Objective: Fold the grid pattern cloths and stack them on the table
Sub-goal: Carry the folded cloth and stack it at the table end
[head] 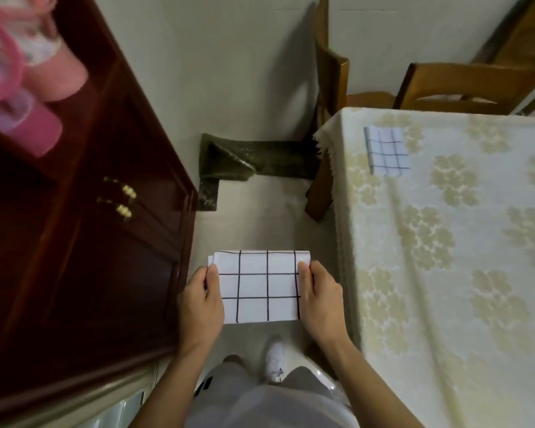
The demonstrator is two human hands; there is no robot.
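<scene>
Holding folded cloth point(260, 287) between left hand point(200, 299) and right hand point(320, 299), fingers pinching its side edges; stacked cloth point(386, 151) lies up-right on table point(445, 242), nearer our right.

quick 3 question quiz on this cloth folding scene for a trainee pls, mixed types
1. True or false: the folded grid cloth in the hands rests on the table.
2. Which hand grips the cloth's edge nearer the dark cabinet?
3. Where is the other folded cloth? A) on a chair B) on the table, near its far corner C) on the floor

Key: 1 false, it is held in the air beside the table. 2 left hand; the right hand grips the opposite edge. 3 B.
</scene>
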